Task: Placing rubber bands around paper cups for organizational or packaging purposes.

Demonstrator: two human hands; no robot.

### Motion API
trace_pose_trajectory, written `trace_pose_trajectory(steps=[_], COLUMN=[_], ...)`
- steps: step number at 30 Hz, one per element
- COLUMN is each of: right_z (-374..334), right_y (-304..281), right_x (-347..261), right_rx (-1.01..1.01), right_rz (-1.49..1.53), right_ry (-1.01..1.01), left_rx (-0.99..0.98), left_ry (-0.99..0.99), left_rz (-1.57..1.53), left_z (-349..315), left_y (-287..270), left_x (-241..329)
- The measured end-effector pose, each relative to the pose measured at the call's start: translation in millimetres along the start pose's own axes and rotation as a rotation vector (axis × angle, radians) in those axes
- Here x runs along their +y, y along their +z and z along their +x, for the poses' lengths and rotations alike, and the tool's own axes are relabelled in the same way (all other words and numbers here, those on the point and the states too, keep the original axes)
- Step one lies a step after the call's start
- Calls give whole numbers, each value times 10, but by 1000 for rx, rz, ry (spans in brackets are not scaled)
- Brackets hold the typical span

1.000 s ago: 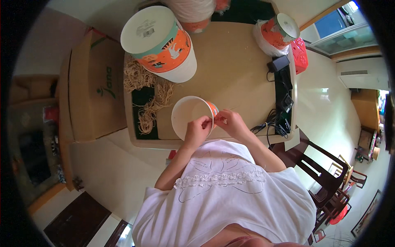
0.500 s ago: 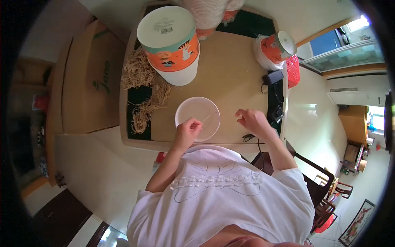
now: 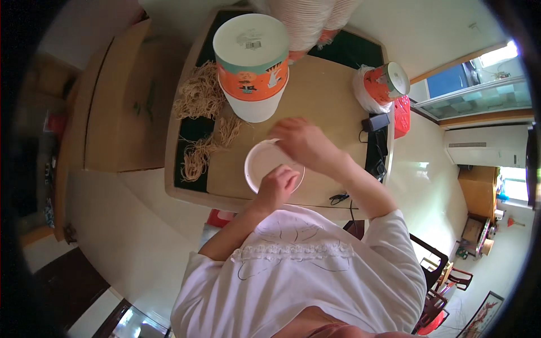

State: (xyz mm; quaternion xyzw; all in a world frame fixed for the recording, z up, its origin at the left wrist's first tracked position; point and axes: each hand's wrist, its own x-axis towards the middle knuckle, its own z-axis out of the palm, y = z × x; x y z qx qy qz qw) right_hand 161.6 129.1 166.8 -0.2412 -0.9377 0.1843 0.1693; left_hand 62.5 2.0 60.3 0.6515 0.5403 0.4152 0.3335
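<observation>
Right in front of me, near the table's front edge, is a round white paper tub (image 3: 260, 163). My left hand (image 3: 276, 187) is over its near side with the fingers pinched together. Whatever lies between those fingertips is hidden now; a thin pale strand showed there half a second ago. Across the tub's far right rim reaches my right hand (image 3: 304, 145), palm down and smeared by motion, its fingertips hard to make out. Tangled tan strands (image 3: 198, 93) lie to the left, with a looser bundle (image 3: 197, 160) nearer me.
Behind the tub stands an upturned stack of orange-and-green printed tubs (image 3: 252, 73). Tall white stacks (image 3: 301, 22) rise farther back. At the right are a smaller printed tub (image 3: 386, 81), a black adapter (image 3: 376, 121) and cables (image 3: 339, 198). A big cardboard box (image 3: 132, 107) flanks the table's left.
My right hand has swung left from the tabletop to over the tub. The left hand has shifted slightly right and nearer, still pinched. The view has moved a little.
</observation>
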Motion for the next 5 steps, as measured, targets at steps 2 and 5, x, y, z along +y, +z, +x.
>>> trace_pose_trajectory(steps=[2, 5], right_z=[-238, -597], right_y=[-7, 167], right_x=[166, 336], right_rx=[-35, -154], right_rz=[80, 246], right_ry=[220, 484], left_rx=[17, 107], left_ry=[-68, 87], left_rz=[19, 129], left_z=[-12, 87], left_y=[-37, -25], left_x=[-57, -135])
